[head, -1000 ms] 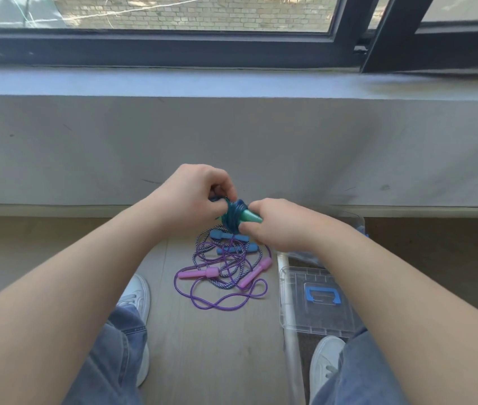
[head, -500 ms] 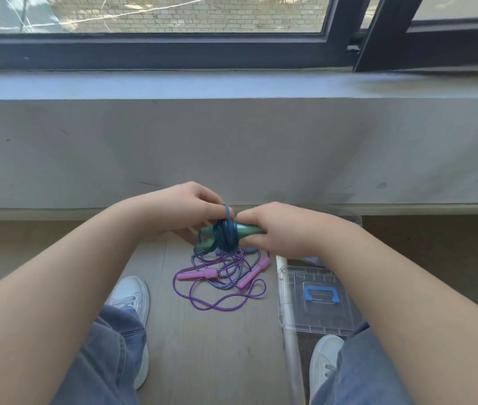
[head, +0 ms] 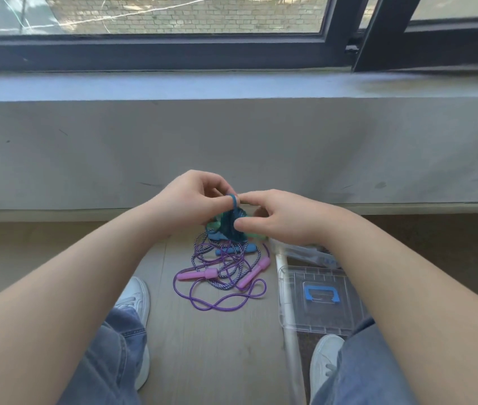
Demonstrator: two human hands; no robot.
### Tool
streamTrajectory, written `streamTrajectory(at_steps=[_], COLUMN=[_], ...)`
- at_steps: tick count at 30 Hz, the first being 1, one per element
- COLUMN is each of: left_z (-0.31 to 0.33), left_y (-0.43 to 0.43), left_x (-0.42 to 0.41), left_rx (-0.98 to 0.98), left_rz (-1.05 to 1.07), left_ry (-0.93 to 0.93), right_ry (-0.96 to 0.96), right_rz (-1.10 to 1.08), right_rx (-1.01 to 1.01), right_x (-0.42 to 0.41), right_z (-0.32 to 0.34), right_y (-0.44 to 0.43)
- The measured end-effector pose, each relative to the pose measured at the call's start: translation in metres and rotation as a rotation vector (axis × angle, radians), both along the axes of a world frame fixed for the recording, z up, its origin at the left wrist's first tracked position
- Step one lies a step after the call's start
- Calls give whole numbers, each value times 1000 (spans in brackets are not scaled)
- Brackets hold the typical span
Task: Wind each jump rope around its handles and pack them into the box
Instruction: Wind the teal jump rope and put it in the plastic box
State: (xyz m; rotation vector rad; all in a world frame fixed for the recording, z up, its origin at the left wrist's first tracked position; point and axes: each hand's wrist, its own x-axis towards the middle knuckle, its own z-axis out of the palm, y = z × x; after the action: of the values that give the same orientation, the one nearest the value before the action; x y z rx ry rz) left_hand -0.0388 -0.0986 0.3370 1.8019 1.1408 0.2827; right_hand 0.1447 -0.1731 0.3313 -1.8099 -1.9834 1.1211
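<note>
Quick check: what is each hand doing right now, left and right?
Left hand: pinches a loop of the teal rope at its top.
Right hand: holds the same teal rope's wound bundle, thumb pressed against it.

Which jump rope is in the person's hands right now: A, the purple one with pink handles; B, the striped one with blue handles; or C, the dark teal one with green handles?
C: the left hand and right hand hold the teal rope, while the pink-handled rope and blue-handled rope lie on the floor.
</note>
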Motion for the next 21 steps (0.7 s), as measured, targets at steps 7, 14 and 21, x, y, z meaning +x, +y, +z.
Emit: streamTrajectory(at_steps=[7,14,21], left_z=[13,8,8], left_y=[9,7,-2], left_x=[-4,-5,-6], left_rx=[32,-159,-70], left_rz=[168,140,-62], left_ry=[-85,-72,-343], right_ry=[-13,-206,-117], right_rz=[-85,-164,-240], right_rx=[72,225,296], right_x=[5,-3,-4], right_z=[-4,-15,-16], right_y=[8,11,11])
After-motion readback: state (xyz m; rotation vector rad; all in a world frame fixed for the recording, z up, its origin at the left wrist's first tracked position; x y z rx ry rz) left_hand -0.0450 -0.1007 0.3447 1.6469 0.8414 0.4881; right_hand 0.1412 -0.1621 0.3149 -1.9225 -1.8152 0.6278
